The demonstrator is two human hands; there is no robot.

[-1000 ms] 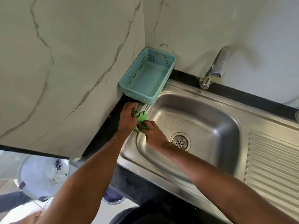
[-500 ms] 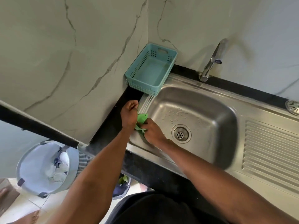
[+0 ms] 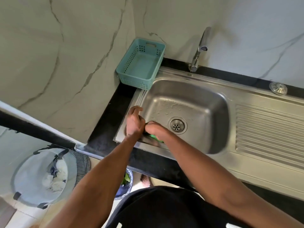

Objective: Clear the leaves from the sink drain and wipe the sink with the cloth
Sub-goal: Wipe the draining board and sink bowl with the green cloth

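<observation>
Both hands meet at the stainless steel sink's [image 3: 189, 89] front-left rim: right hand [image 3: 154, 129] grips the green cloth [image 3: 155, 137], left hand [image 3: 134, 120] curls beside it, grip unclear. Teal perforated plastic basket [image 3: 141, 63] stands behind; a floor bin [image 3: 126, 180] holds green leaves.

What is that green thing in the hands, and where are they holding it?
It is the green cloth. The right hand covers it and holds it against the sink's left rim, so the exact grip is hidden. The left hand touches the right hand beside it.

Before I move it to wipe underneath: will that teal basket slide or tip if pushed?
The teal plastic basket looks empty and perforated, so probably light and easy to slide. Its broad, low shape suggests it is unlikely to tip. It sits against the wall, partly over the sink rim, so it may rock.
</observation>
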